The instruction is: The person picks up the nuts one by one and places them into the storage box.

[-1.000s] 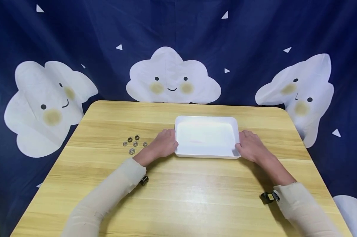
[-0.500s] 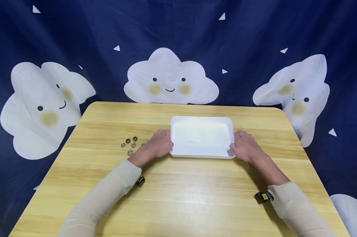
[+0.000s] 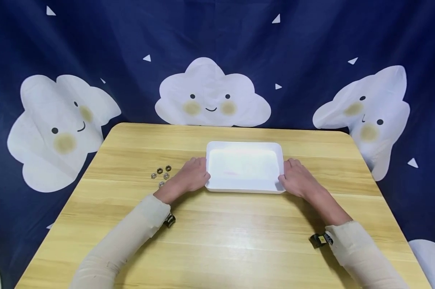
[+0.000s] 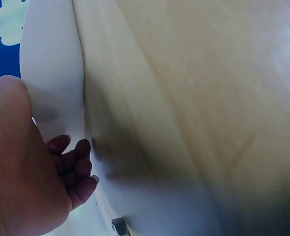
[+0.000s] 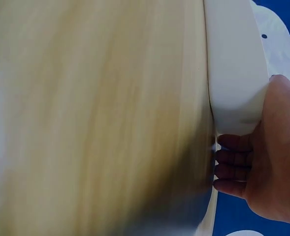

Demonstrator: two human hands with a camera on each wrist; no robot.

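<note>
A white rectangular tray (image 3: 244, 186) with low walls lies on the wooden table, nothing inside it. My left hand (image 3: 193, 175) grips its left end, thumb over the rim. At the opposite end my right hand (image 3: 297, 178) holds the tray in the same way. The left wrist view has the left hand (image 4: 34, 167) with fingers curled against the tray's outer wall (image 4: 53, 64). In the right wrist view the right hand (image 5: 273, 162) curls its fingers at the tray's end wall (image 5: 236, 64). Several metal nuts (image 3: 159, 171) lie just left of my left hand; my forearm partly covers them.
The wooden table (image 3: 232, 241) has rounded far corners. Behind it hangs a dark blue curtain (image 3: 131, 32) printed with white clouds. A nut (image 4: 119, 226) shows at the bottom of the left wrist view.
Both hands have slid the tray a little to the left across the table, towards the nuts. The left forearm now covers more of the nuts. Both grips stay the same.
</note>
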